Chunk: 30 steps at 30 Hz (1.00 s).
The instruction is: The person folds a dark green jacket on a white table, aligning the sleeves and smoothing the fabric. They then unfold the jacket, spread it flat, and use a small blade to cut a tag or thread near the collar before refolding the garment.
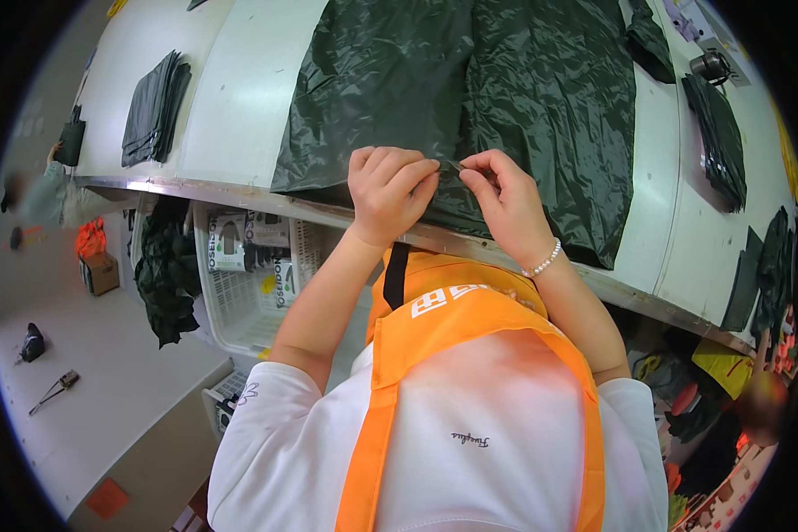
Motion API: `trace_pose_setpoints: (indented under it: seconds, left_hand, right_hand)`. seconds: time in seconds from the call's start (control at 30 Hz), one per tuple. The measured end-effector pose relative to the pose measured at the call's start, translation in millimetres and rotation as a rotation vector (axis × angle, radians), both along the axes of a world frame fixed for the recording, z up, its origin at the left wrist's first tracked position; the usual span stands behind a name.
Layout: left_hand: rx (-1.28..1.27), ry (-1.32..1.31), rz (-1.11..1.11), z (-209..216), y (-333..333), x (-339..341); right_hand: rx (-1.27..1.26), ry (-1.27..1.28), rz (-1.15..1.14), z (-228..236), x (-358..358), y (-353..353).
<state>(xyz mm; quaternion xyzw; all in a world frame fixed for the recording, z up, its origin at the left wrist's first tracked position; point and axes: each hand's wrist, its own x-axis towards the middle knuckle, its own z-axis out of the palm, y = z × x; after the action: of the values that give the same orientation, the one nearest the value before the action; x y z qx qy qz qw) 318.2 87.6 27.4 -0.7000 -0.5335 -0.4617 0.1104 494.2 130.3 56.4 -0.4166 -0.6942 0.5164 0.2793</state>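
Observation:
Spread over the table is a dark green, shiny garment [550, 97], creased and with a seam down its middle; its near edge hangs slightly over the table's front. Above that near edge, close to the seam, my left hand [387, 197] is closed with thumb and forefinger pinched. My right hand [507, 202], a beaded bracelet on its wrist, pinches the same way a short distance to the right. Something small and thin shows between the two sets of fingertips. I cannot make out whether it is a thread or a bit of the garment.
The white table [239, 84] carries a folded dark stack [156, 108] at left and another dark stack [716, 142] at right. Below its front edge stand a white basket [239, 310] with packages and a hanging dark cloth [166, 266]. Another person [49, 191] is at far left.

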Motion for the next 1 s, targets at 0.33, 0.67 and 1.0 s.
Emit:
trace_pose_setpoints:
  seconds: [0.33, 0.67, 1.0]
  left_hand:
    - [-0.101, -0.348, 0.021, -2, -4, 5]
    - [-0.517, -1.456, -0.103, 6, -4, 12]
    - [-0.527, -1.552, -0.103, 31, 1, 24]
  right_hand:
    - [-0.016, 0.083, -0.086, -11, -1, 0]
    - [0.255, 0.128, -0.098, -11, -18, -6]
    - [0.49, 0.126, -0.135, -5, -29, 5]
